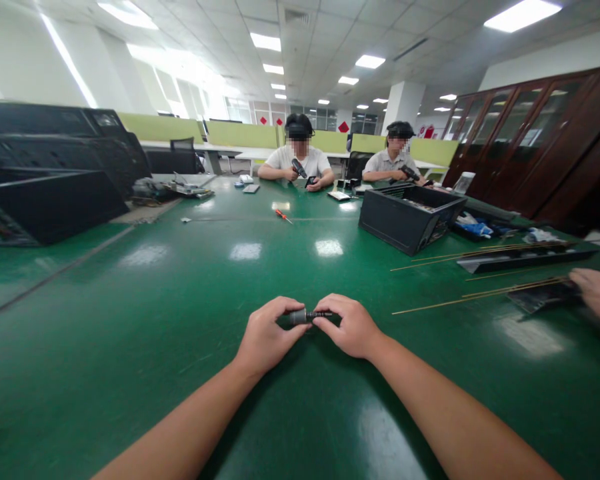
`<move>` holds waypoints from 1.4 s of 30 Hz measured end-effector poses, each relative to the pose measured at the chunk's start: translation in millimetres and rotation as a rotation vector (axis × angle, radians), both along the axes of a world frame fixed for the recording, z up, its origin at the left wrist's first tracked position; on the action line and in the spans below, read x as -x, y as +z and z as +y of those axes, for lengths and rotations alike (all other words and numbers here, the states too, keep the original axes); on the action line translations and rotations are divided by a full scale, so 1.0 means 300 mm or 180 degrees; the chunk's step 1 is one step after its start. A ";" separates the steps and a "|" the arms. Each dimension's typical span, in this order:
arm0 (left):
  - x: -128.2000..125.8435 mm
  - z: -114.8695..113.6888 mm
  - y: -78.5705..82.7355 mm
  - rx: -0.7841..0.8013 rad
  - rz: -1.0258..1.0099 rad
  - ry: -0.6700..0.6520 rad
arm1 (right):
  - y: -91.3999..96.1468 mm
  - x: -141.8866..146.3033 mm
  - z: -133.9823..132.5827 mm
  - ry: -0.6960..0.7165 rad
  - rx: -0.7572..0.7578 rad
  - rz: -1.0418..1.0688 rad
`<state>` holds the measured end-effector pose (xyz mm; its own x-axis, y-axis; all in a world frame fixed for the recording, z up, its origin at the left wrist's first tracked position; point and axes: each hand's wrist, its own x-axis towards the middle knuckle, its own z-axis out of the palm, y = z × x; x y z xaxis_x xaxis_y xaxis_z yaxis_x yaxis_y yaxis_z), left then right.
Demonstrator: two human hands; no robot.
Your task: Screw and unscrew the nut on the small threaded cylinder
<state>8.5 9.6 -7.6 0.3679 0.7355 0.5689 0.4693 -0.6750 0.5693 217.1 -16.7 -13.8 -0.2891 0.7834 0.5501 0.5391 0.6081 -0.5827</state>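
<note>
Over the green tabletop, my left hand (pixel 270 333) is closed around a short grey cylinder (pixel 298 317), gripped between thumb and fingers. A thin dark ridged rod (pixel 322 314) sticks out of the cylinder's right end. My right hand (pixel 347 327) pinches this rod between thumb and fingertips. Cylinder and rod lie in one line, roughly level. Fingers cover part of both, and I cannot tell whether they are one piece.
An orange screwdriver (pixel 282 215) lies farther out on the green table (pixel 205 267). Dark computer cases stand left (pixel 55 207) and right (pixel 400 217). Thin brass-coloured rods (pixel 430 307) reach in from the right, near another person's hand (pixel 597 293). Two people across hold power drills (pixel 299 167).
</note>
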 end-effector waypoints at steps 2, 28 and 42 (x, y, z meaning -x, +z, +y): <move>0.000 -0.001 0.000 -0.0017 -0.0010 0.0014 | 0.000 0.001 -0.001 -0.0016 0.0016 0.0001; 0.006 -0.008 0.021 -0.0157 -0.0017 0.0090 | 0.011 -0.010 -0.004 -0.0067 0.0001 0.0014; 0.007 -0.005 0.019 -0.0187 -0.0065 0.0107 | 0.011 -0.018 -0.003 -0.0101 0.0036 -0.0016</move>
